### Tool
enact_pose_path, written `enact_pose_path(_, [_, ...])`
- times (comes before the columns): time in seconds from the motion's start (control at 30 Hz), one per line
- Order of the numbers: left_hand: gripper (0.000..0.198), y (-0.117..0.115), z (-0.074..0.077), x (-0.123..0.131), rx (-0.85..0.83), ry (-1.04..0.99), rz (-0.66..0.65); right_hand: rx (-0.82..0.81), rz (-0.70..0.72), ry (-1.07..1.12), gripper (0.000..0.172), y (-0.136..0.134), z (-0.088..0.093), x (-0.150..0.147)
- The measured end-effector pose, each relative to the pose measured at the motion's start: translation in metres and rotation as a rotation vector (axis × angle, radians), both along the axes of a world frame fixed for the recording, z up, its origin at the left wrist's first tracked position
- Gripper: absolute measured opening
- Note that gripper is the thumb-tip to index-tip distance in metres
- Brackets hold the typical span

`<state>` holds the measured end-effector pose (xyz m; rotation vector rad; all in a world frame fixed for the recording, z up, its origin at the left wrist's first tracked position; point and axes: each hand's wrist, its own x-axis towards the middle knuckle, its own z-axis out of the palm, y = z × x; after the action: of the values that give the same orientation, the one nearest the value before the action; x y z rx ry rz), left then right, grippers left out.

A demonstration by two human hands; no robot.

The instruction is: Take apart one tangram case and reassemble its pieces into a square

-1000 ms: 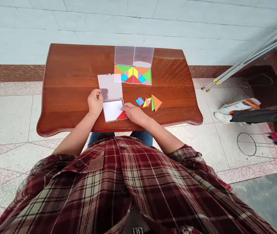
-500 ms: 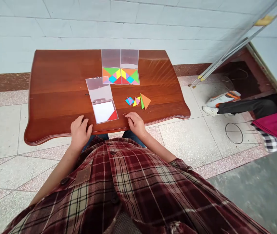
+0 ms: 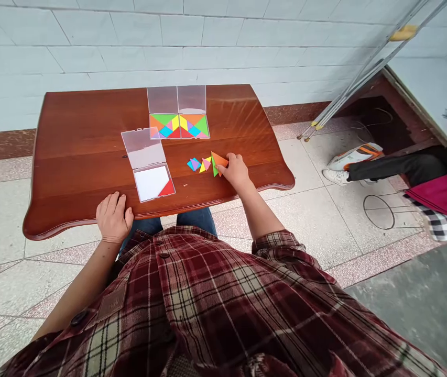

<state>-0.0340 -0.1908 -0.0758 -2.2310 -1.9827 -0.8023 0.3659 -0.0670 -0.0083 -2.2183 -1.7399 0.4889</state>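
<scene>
A wooden table [image 3: 82,136] carries an open clear plastic case [image 3: 149,163] with a white base and a red triangle [image 3: 167,189] in its near right corner. To its right lies a loose cluster of small coloured tangram pieces [image 3: 200,164]. My right hand [image 3: 236,170] has its fingers closed on the orange triangle [image 3: 218,160] at the right end of that cluster. My left hand [image 3: 112,215] lies flat on the table's near edge, fingers apart, holding nothing.
Two open cases with finished coloured tangrams [image 3: 179,126] sit at the back of the table by the tiled wall. Another person's leg and white shoe [image 3: 355,157] lie on the floor at right, beside metal poles [image 3: 368,70] and a wire ring stand [image 3: 382,212].
My right hand has moved from the red triangle in the case to the orange triangle. My left hand let go of the case and settled on the table's near edge.
</scene>
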Motion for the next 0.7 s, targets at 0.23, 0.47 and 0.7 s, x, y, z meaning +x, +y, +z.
enact_pose_path(0.23, [0.051,-0.006,-0.003,0.002,-0.003,0.002,0.032,-0.029,-0.082,0.116,0.038,0.013,-0.005,0.019])
enact_pose_path(0.47, [0.05,-0.008,-0.006,0.003,0.032,0.024,0.034,0.105,-0.209,0.736,0.016,0.005,-0.024,0.037])
enact_pose_path(0.7, [0.049,-0.008,-0.004,0.004,-0.007,-0.033,0.023,0.029,-0.136,1.247,0.027,-0.021,-0.013,-0.033])
